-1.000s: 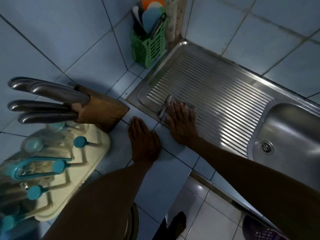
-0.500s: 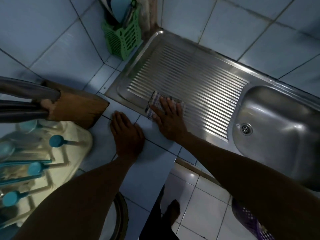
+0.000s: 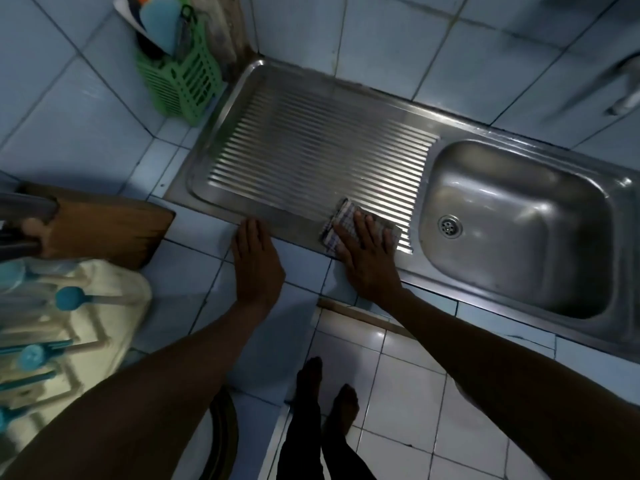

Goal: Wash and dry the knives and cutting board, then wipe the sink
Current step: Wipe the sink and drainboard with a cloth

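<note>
My right hand (image 3: 367, 251) lies flat, fingers spread, pressing a checked cloth (image 3: 341, 218) onto the front right corner of the ribbed steel drainboard (image 3: 311, 147), close to the sink bowl (image 3: 519, 230). My left hand (image 3: 256, 261) rests palm down on the blue tiled counter at the drainboard's front edge, holding nothing. At the left edge stands a wooden knife block (image 3: 104, 226) with steel knife handles (image 3: 24, 209) sticking out of it.
A green plastic utensil basket (image 3: 183, 81) stands in the back corner. A cream dish rack with teal pegs (image 3: 69, 323) sits at the lower left. A tap (image 3: 620, 98) shows blurred at the top right. My bare feet (image 3: 325, 389) stand on the white floor tiles below.
My right hand has slid the cloth rightward along the drainboard's front edge, from its left end toward the bowl. The left hand stays flat on the counter. The camera view has shifted right.
</note>
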